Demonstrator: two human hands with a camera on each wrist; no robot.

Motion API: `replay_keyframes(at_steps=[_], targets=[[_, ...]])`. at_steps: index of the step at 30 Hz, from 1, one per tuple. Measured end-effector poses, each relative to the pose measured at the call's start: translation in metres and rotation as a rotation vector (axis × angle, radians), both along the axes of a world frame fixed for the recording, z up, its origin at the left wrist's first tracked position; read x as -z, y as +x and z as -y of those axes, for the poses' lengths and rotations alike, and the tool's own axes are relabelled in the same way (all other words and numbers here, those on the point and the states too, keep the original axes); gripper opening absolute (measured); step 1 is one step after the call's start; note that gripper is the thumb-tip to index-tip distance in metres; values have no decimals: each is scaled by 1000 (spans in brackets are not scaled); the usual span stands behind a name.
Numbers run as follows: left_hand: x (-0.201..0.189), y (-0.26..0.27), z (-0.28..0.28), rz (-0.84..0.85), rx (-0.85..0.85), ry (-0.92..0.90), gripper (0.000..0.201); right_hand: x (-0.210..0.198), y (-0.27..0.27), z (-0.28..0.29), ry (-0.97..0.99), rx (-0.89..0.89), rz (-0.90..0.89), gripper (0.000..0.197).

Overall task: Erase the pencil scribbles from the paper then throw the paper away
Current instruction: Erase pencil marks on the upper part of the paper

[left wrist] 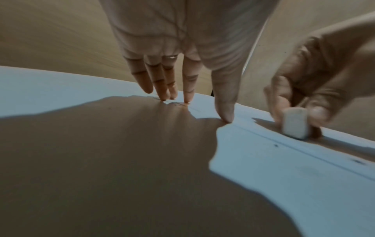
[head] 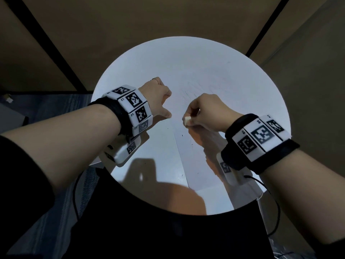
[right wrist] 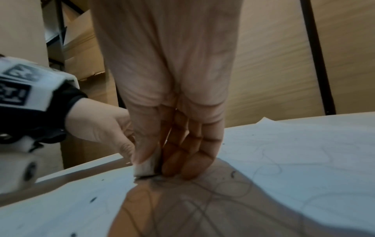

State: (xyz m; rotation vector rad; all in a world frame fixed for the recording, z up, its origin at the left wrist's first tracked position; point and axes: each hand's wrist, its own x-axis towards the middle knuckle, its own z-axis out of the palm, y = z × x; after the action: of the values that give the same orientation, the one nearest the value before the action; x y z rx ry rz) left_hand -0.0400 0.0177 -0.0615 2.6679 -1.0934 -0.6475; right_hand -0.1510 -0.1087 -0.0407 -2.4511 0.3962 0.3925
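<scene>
The eraser (head: pixel 187 121) is off-white, and the paper (right wrist: pixel 304 152) is white with grey pencil scribbles (right wrist: pixel 223 189). The desk (head: pixel 186 58) is white too, and the wristbands (head: pixel 130 107) are black with black-and-white square codes.

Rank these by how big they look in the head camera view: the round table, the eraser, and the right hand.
1. Round table, by far the largest.
2. Right hand, which pinches the eraser.
3. Eraser, the smallest, though the fingers partly hide it.

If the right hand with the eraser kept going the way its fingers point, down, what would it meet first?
Nothing new: the right hand already pinches the eraser against the paper on the table. Straight down, it only presses harder into the paper.
</scene>
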Motion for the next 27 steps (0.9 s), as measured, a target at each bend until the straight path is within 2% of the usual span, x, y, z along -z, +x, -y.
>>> replay_keyframes(at_steps=[5,11,14,18,21,27], targets=[[-1,12,0,34,-24,15,62,4,-21,1,76,-57,-63,3],[-4,12,-5,-18,-7,4,72,-1,-32,-3,69,-144,-144,20],[-5,11,-8,-50,3,8,75,-9,-18,-1,18,-207,-226,17],[-5,12,-13,-75,-8,-12,75,-11,16,0,-34,-134,-11,1],[-5,14,-16,-77,-35,-18,68,-2,40,-3,-86,-94,104,6],[-4,19,-19,-77,-59,-3,62,8,66,-23,-122,-173,149,17]])
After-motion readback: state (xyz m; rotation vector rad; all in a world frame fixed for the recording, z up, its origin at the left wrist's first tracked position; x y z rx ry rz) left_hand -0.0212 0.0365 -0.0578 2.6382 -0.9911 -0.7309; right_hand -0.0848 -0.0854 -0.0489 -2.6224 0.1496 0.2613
